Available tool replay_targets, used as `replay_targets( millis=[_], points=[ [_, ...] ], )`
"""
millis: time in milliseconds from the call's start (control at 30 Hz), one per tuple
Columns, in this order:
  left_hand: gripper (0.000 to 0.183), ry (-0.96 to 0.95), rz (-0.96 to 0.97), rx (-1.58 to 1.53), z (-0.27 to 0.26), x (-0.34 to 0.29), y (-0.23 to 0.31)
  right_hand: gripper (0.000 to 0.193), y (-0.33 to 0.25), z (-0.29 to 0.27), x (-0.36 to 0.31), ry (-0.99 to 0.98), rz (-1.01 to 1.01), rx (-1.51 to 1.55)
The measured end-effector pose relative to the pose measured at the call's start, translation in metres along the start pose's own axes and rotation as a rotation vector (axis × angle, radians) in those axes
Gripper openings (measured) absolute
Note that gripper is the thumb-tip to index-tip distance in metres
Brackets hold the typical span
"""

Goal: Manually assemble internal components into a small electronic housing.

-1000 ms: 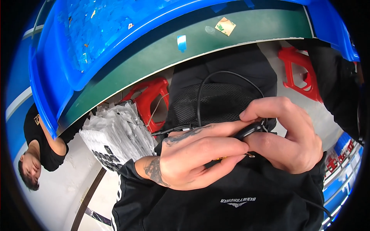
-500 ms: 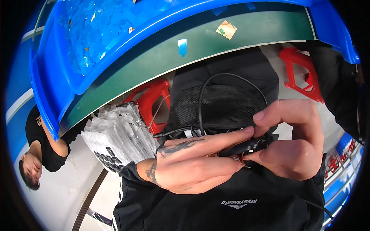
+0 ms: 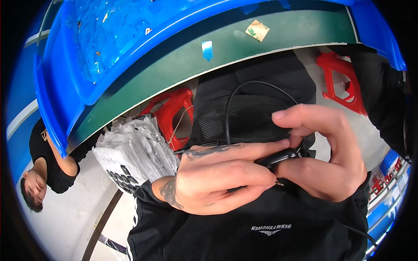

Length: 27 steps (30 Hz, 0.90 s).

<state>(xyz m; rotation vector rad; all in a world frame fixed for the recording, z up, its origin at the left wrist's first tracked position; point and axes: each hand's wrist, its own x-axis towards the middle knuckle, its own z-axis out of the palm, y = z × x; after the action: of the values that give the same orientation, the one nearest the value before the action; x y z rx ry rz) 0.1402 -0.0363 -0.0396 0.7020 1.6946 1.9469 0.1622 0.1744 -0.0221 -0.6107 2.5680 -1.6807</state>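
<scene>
In front of my black top, both hands meet around a small glossy black rounded piece (image 3: 278, 157). My left hand (image 3: 222, 182), with a tattooed wrist and finger, is closed round its left side, which the fingers partly hide. A tiny metallic bit (image 3: 279, 183) shows by the left fingertips; its kind I cannot make out. My right hand (image 3: 324, 156) grips the piece from the right, thumb against it, while its index finger arches above. A black cable (image 3: 229, 100) loops up behind the hands, over a black mesh bag (image 3: 252, 115).
Beyond lies a green work surface (image 3: 170, 71) with a blue film piece (image 3: 207, 51) and a tan adhesive square (image 3: 257, 30). A blue tray (image 3: 130, 61) holds many blue film scraps. Left are stacked white packages (image 3: 133, 152), a red stool (image 3: 174, 115) and a person (image 3: 56, 169).
The right index finger has lifted and shifted left, off the piece. The black piece has tilted, and my left fingers have closed further over its left side.
</scene>
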Motion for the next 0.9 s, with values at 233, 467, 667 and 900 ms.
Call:
replay_targets(
  millis=[233,467,667,900],
  points=[
    [0.017,-0.035,0.025,0.146,0.0,0.001,0.002,0.013,-0.003,-0.002,0.005,-0.108,0.028,-0.082],
    [0.03,0.013,0.238,0.458,0.007,-0.004,-0.008,0.017,-0.008,-0.009,0.006,-0.181,0.008,-0.152],
    [0.032,0.132,0.348,0.175,0.012,-0.008,-0.012,0.019,-0.008,0.0,0.001,-0.033,-0.023,0.015],
    [0.03,0.156,0.412,0.129,0.012,-0.005,-0.011,0.021,-0.004,-0.003,-0.004,0.013,-0.062,0.109]
  ],
)
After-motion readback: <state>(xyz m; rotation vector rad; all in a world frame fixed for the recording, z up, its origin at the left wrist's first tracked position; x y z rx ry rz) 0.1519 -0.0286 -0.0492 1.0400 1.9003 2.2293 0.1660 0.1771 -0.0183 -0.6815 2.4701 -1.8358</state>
